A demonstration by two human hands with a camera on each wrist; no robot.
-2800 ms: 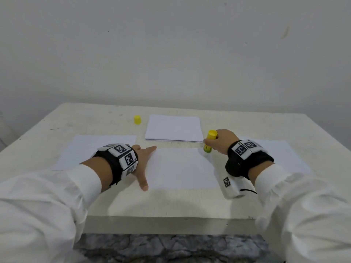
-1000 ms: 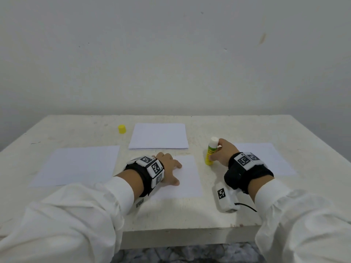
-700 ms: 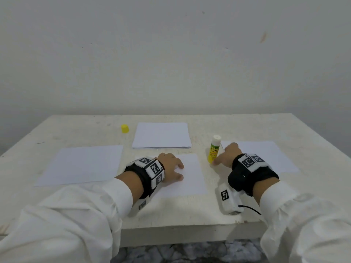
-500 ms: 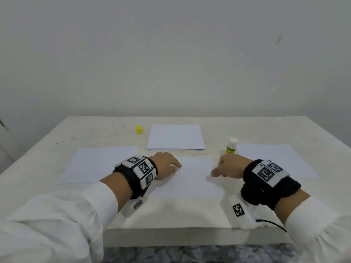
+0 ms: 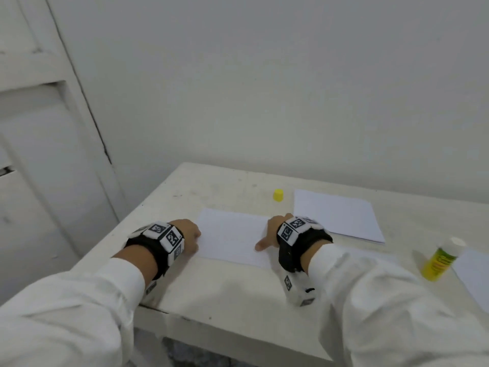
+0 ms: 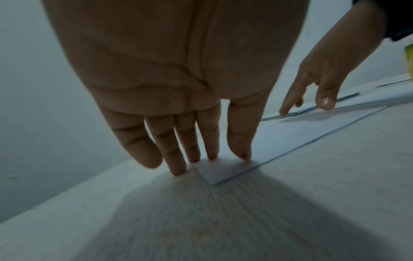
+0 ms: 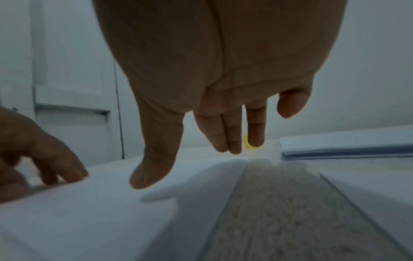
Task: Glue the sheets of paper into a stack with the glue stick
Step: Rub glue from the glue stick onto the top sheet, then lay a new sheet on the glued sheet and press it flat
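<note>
The table (image 5: 238,295) is a flat, off-white slab with a dull, faintly speckled and scuffed surface; its near edge is chipped in places. White fabric sleeves (image 5: 79,308) cover both forearms, and each wrist carries a black strap with white blocks bearing black square markers.

A single thin white sheet of paper (image 5: 232,237) lies flat on the table between the two hands, matte and rectangular. The left hand (image 5: 189,235) rests at its left edge: in the left wrist view its fingertips (image 6: 210,155) stand nearly straight, pressing down on the sheet's near left corner (image 6: 225,172), with nothing held inside the hand. The right hand (image 5: 272,230) hovers at the sheet's right edge, fingers loosely spread and empty; its thumb points down over the paper, and in the right wrist view whether the thumb touches the sheet cannot be told.

The glue stick (image 5: 443,259) stands on the table to the right, well apart from both hands, a yellow-green cylinder with a white tip, uncapped. Just beside it, another white sheet (image 5: 473,276) runs off the frame.

Farther back lies a neat rectangular paper stack (image 5: 336,215), several layers thick at its edge. Left of the stack stands the small yellow cap (image 5: 278,195). Beyond is a plain pale wall (image 5: 264,88) and, at left, a white panelled door (image 5: 39,141).
</note>
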